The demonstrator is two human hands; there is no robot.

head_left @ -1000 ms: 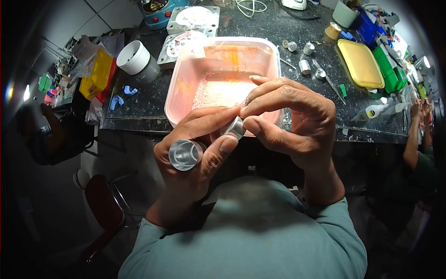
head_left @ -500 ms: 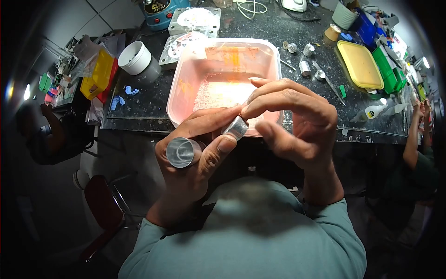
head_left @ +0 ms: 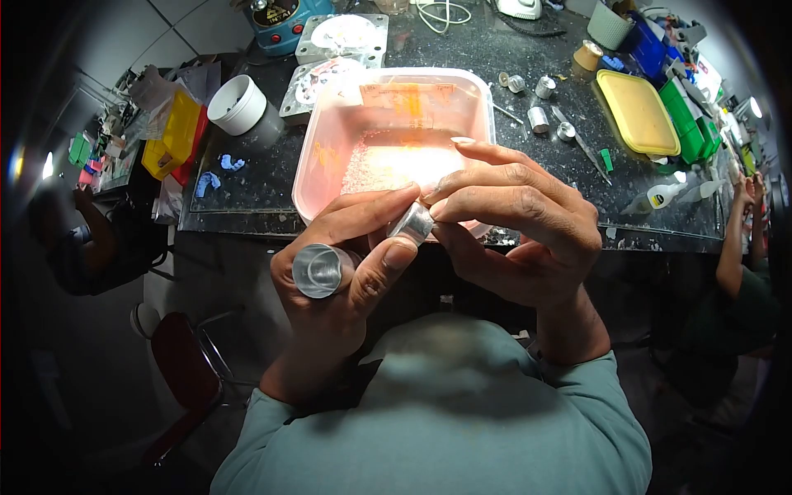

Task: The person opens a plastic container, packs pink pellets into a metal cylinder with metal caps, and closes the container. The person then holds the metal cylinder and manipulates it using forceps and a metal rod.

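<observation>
My left hand [head_left: 342, 256] is closed around two metal pieces. Between its thumb and fingertips is a small silver metal cylinder [head_left: 414, 223]; a wider, hollow metal cup [head_left: 318, 271] sits in the crook of the hand, its open end facing up. My right hand [head_left: 528, 219] touches the upper end of the small cylinder, its fingers bent and bunched there. Whether the right fingertips pinch anything more is too small to make out. Below and beyond both hands stands a translucent pink tub [head_left: 309, 169] with pinkish granules [head_left: 363, 169] at its bottom.
Several small metal cylinders [head_left: 538, 120] and a knife-like tool [head_left: 590, 153] lie right of the tub. Farther right are a yellow lid [head_left: 635, 111] and a squeeze bottle [head_left: 660, 196]. A white bowl [head_left: 237, 105] stands left. Other people sit at both sides.
The right thumb and fingers have closed in on the small cylinder's end. Both hands have shifted slightly left in view, and the left hand keeps its hold.
</observation>
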